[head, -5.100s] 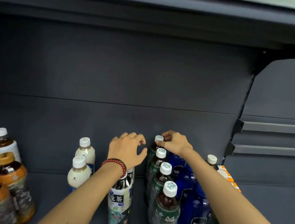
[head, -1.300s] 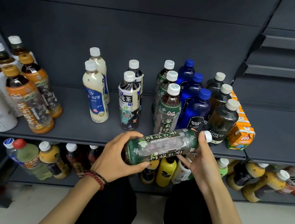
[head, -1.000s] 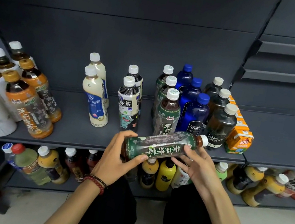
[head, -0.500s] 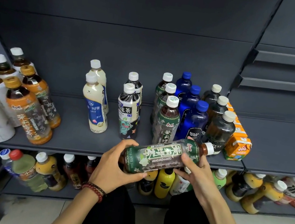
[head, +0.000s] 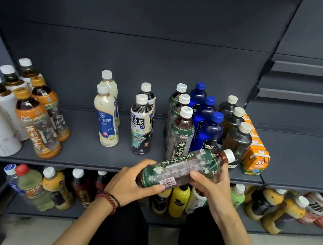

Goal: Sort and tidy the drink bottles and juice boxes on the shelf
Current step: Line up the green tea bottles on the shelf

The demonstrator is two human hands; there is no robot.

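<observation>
Holding the green tea bottle (head: 183,168) sideways, our left hand (head: 131,184) wraps its base and our right hand (head: 211,184) pinches mid-body, just off the shelf (head: 89,157) near edge. Next, we judge: upright it, front the matching green row (head: 179,123).

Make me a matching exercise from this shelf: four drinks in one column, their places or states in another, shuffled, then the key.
1. green-label tea bottle
2. blue soda bottles
3. orange juice boxes
4. yellow bottle

A. lower shelf
B. far right of the upper shelf row
C. held sideways in both hands
D. standing between green-label and dark bottles

Pairs: 1-C, 2-D, 3-B, 4-A
</observation>
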